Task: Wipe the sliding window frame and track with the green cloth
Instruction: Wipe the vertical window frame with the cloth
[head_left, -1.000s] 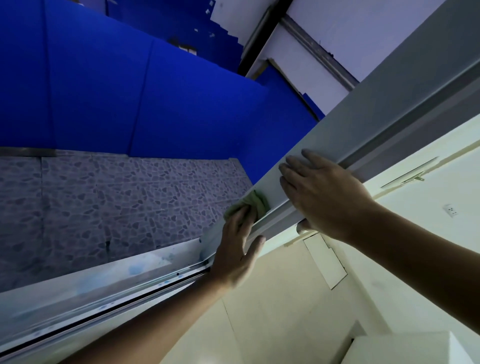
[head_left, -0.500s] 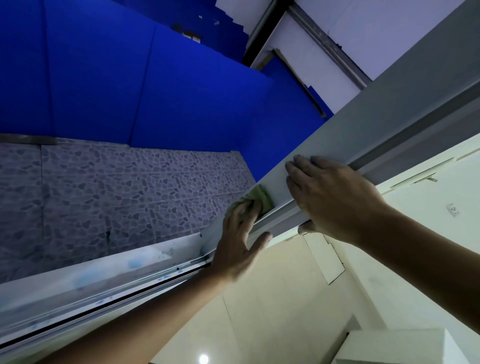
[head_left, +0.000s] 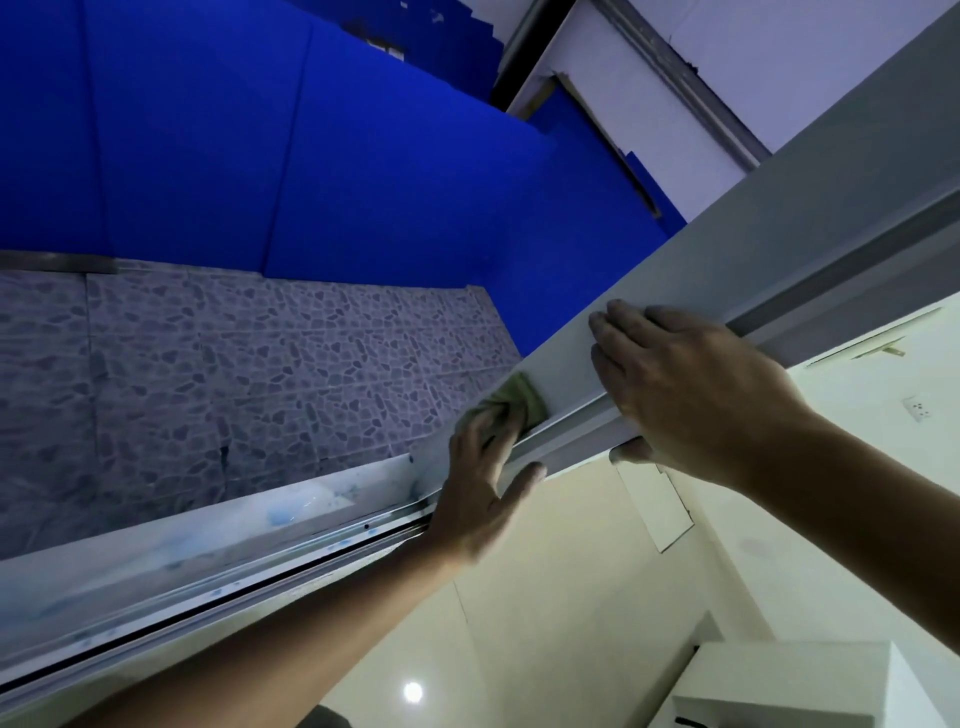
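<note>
The grey sliding window frame (head_left: 737, 244) runs diagonally from the upper right down toward the middle. The metal track (head_left: 218, 566) continues from there to the lower left, stained with blue smudges. My left hand (head_left: 480, 483) presses the bunched green cloth (head_left: 519, 397) against the frame's face just above the corner where frame meets track; my fingers cover most of the cloth. My right hand (head_left: 685, 389) lies flat on the frame a little higher up, fingers over its face and thumb under its lower edge.
Beyond the frame lie a pebble-patterned tiled surface (head_left: 234, 384) and blue wall panels (head_left: 260, 145). On the near side are cream walls with a socket (head_left: 918, 408), a white panel (head_left: 657, 506) and a white box (head_left: 784, 686) at the lower right.
My left hand has slid the cloth slightly further up along the frame. My right hand has stayed planted on the frame. The view has shifted a little.
</note>
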